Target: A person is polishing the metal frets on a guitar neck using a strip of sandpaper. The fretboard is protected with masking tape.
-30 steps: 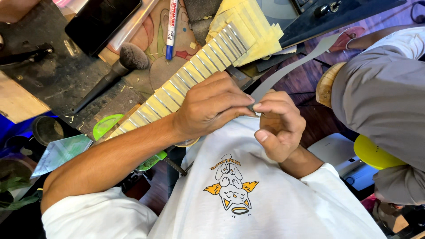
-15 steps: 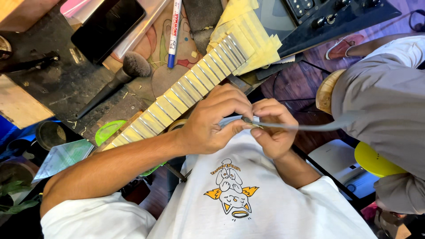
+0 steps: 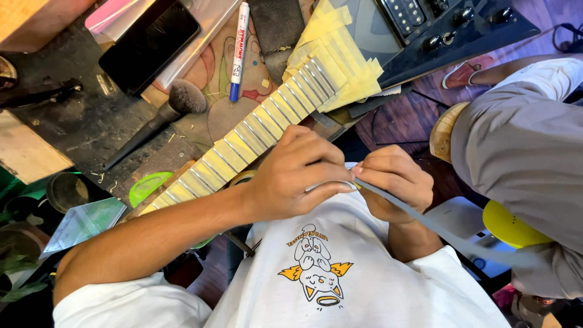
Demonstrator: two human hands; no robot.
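Left of centre the taped guitar neck (image 3: pixel 255 130) lies slanted on the bench, braced against the torso; over its near end the left hand (image 3: pixel 297 176) pinches a grey strip (image 3: pixel 437 228), pulled taut by the right hand's (image 3: pixel 395 182) pinching fingers.

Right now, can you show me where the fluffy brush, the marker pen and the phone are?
brush (image 3: pixel 182 98): head view, on its grey bristle tuft.
marker pen (image 3: pixel 238 51): head view, middle of its white barrel.
phone (image 3: pixel 149 44): head view, centre of its dark screen.
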